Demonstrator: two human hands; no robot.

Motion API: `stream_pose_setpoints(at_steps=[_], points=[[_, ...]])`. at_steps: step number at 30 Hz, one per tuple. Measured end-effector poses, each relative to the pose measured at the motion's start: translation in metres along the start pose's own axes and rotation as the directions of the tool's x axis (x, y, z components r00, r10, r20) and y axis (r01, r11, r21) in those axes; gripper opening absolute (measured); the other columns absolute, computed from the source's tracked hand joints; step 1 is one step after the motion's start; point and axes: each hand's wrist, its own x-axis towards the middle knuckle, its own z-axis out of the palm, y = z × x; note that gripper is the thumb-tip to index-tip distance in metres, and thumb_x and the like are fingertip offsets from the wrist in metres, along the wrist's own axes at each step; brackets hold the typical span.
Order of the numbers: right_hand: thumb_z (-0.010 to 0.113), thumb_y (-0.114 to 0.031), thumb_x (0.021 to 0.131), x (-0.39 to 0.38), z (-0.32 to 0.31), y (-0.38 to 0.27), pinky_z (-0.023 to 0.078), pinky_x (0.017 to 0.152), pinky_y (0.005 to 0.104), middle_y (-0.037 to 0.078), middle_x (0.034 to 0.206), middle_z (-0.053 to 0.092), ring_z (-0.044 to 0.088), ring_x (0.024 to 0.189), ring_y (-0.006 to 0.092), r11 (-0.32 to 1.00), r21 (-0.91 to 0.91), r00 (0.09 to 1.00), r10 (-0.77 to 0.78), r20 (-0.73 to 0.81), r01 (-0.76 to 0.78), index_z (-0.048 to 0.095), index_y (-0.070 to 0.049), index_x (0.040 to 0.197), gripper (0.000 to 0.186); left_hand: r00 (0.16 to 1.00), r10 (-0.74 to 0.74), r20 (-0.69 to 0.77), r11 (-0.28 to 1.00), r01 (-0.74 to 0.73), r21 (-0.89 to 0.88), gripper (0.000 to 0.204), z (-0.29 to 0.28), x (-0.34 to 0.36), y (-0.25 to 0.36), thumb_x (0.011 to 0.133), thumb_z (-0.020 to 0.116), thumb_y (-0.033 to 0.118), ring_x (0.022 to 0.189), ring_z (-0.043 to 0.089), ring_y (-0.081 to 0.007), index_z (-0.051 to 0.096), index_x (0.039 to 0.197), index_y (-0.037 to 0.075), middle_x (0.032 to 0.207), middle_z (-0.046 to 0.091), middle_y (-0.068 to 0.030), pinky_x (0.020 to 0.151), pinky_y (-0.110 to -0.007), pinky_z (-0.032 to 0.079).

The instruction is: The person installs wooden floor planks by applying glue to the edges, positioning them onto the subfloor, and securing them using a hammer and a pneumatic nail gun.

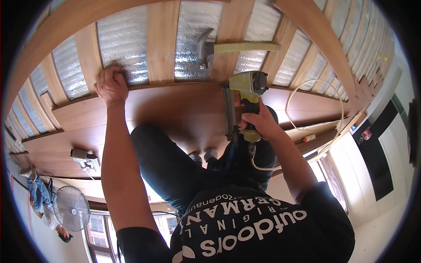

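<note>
My left hand [112, 85] rests at the upper edge of a brown floor plank [81, 113], fingers curled over it beside silver foil [120, 39] laid between wooden battens [160, 39]. My right hand [256, 120] holds a yellow-green and black nail gun [247, 85] by its grip, with a cream air hose [267, 168] attached below. The gun's nose is near the plank's upper edge, right of my left hand. Beyond it a hammer [203, 50] with a pale handle lies across foil and battens. My legs [164, 162] are bent over the laid planks.
A second nail gun [81, 155] lies on planks at left. A hose loop [315, 81] and a small red-capped bottle [308, 138] are at right. Curved wood strips [315, 35] arch across the battens. At lower left are a standing fan [72, 208] and another person [37, 197].
</note>
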Motion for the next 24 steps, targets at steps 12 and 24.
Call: stream_pose_setpoints(at_steps=[12, 24], points=[[0.063, 0.001, 0.089, -0.032, -0.044, 0.025, 0.055, 0.066, 0.0311, 0.007, 0.08, 0.064, 0.065, 0.067, 0.0167, 0.972, -0.177, 0.964, -0.19, -0.186, 0.157, 0.051, -0.003, 0.125, 0.039, 0.999, 0.008, -0.036, 1.0, -0.008, 0.0, 0.014, 0.004, -0.003, 0.003, 0.093, 0.055, 0.02, 0.109, 0.063, -0.0256, 0.069, 0.091, 0.022, 0.104, 0.071, 0.0036, 0.094, -0.045, 0.046], [0.063, -0.003, 0.087, -0.033, -0.148, 0.027, 0.057, 0.062, 0.0331, 0.009, 0.085, 0.063, 0.066, 0.066, 0.0188, 0.98, 0.028, 0.975, -0.191, -0.113, 0.195, 0.05, -0.004, 0.136, 0.05, 0.984, -0.033, -0.172, 0.928, -0.034, -0.37, 0.019, 0.032, -0.033, 0.082, 0.093, 0.055, 0.009, 0.088, 0.07, -0.0353, 0.073, 0.1, 0.006, 0.098, 0.072, -0.0174, 0.08, -0.044, 0.057]])
